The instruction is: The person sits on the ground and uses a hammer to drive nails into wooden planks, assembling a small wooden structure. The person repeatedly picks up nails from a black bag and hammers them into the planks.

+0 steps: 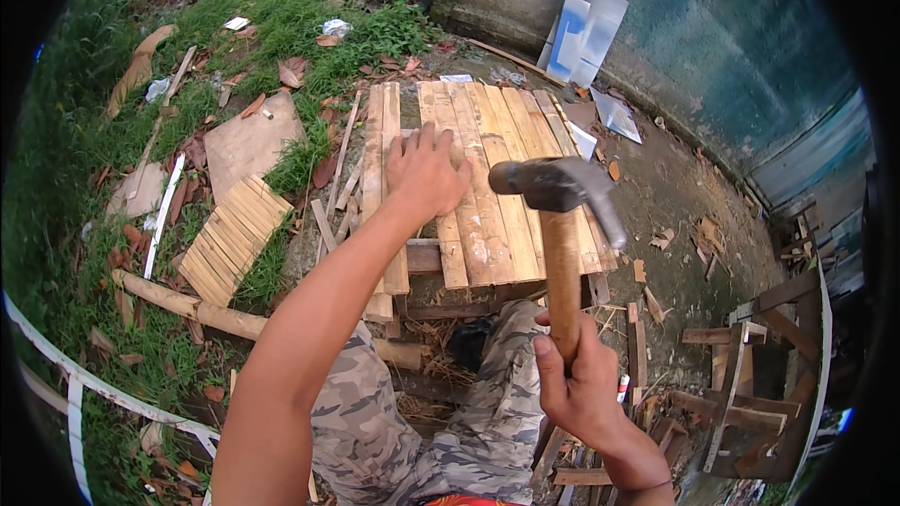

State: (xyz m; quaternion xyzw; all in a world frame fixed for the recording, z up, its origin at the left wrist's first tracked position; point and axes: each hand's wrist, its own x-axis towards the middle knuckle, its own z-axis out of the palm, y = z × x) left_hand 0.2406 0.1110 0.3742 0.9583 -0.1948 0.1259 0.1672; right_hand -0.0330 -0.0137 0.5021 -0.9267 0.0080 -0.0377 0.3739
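Note:
In front of my knees lies a panel of bamboo slats (487,225), laid side by side on a wooden frame. A gap separates its left slats (374,150) from the rest. My left hand (427,173) rests over this gap, fingers spread and slightly bent against the slats; what is beneath the palm is hidden. In my right hand (577,379) is a claw hammer (561,253), gripped low on its wooden handle. Its dark metal head is raised, with the face toward the left and the claw toward the right.
A smaller slatted panel (234,239) lies on the grass at left, near a bamboo pole (202,312) and a flat board (248,141). Wooden frames (750,384) and scrap wood are at lower right. A painted sheet (586,33) leans against the blue-green wall (712,47).

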